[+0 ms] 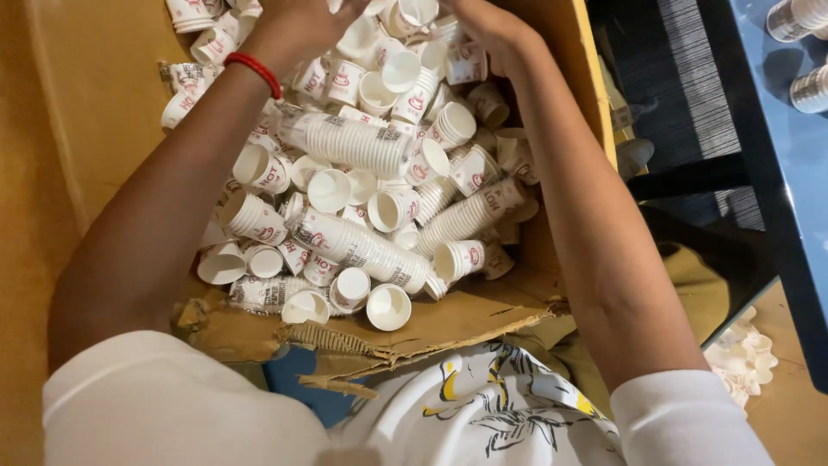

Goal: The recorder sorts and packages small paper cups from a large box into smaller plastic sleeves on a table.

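A large cardboard box [483, 315] holds several small white paper cups with red print, loose and in nested stacks. One wrapped stack [358, 142] lies across the middle, another [362, 248] lower down. My left hand [297, 22], with a red band [256, 72] on the wrist, reaches into the pile at the far end. My right hand [487, 26] is beside it at the top, fingers down among the cups [410, 17]. The frame's top edge cuts off both hands' fingers, so what they hold is hidden.
The box's near edge is torn and ragged [345, 345]. A dark blue table [776, 112] stands on the right with stacks of cups [798, 17] on it. Crumpled white cups [742, 358] lie on the floor at the lower right.
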